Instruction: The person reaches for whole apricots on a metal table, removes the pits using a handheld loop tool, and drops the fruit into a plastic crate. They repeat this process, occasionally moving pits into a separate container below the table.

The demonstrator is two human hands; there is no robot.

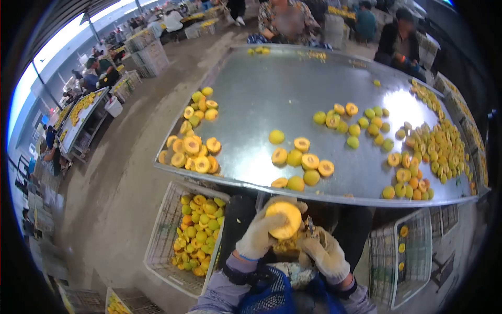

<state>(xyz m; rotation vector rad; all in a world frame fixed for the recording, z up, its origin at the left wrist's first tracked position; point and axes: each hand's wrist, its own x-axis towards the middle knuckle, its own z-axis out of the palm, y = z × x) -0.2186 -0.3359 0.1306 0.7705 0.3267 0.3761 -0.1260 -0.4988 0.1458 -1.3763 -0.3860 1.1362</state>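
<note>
My left hand [257,233], in a pale work glove, is closed around a yellow peach half [285,219] just below the near table edge. The peach half's cut face is turned up toward me. Close by on the right, my gloved right hand [325,253] is wrapped round a small metal-tipped tool [310,226] that points up beside the fruit. Most of the tool is hidden by the fingers. Below and between both hands lie yellow fruit pieces [285,246] in my lap area.
Halved peaches [191,149] lie in groups on the metal table [251,104], with a large pile [442,146] at right. A crate [157,246] of fruit pieces stands at my left, another crate [384,261] at my right. People sit across the table.
</note>
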